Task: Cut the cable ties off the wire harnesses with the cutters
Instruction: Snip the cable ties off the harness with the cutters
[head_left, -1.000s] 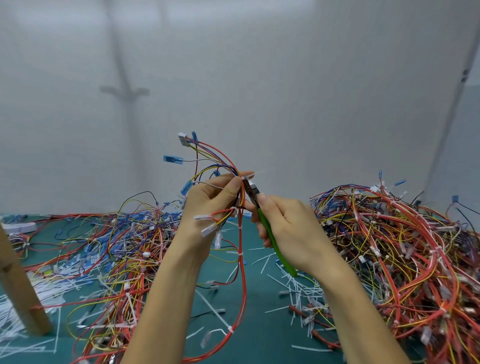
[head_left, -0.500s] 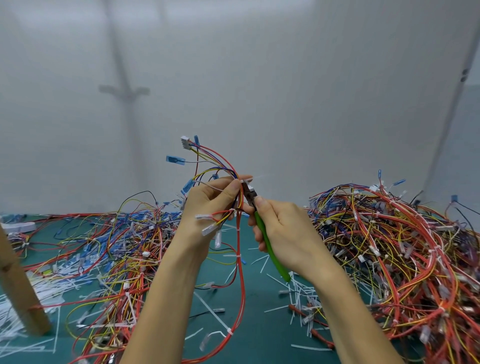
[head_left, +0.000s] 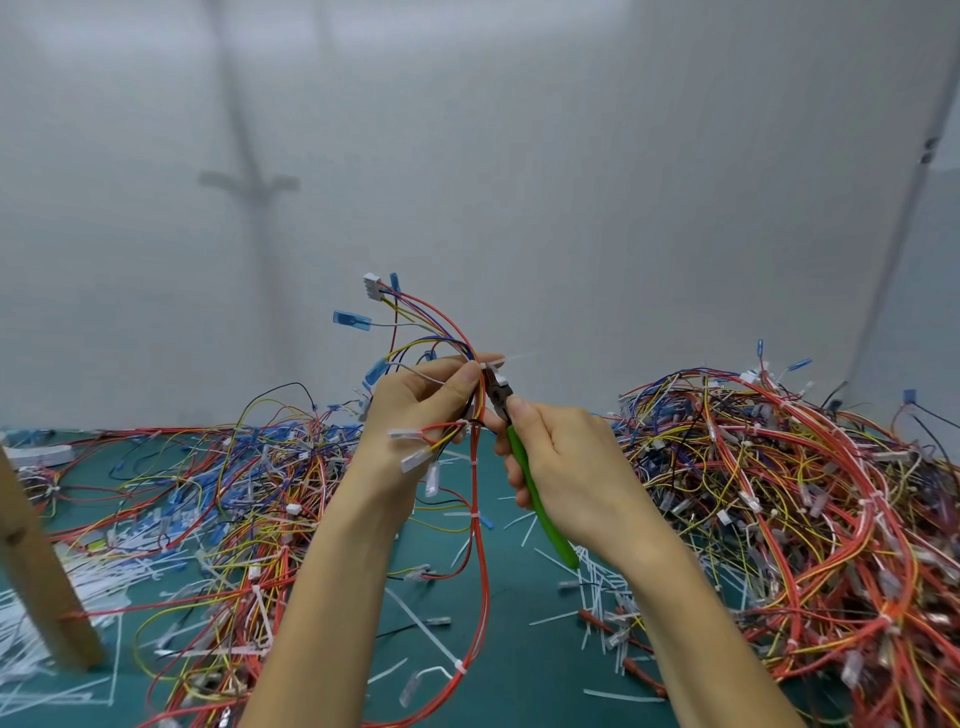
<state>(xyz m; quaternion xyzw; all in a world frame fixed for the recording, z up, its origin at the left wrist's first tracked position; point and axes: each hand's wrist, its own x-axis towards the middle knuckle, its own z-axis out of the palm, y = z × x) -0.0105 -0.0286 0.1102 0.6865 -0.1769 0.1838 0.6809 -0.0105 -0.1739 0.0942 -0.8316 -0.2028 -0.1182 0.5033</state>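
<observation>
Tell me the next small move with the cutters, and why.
Probably squeeze the cutters shut: the right hand has their tip at the white cable tie on the harness that the left hand pinches, so a snip should free it.

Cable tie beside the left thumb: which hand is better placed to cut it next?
Right. The right hand grips the green cutters, whose head sits at the cable tie. The left hand holds the wire harness up, steadying it.
</observation>
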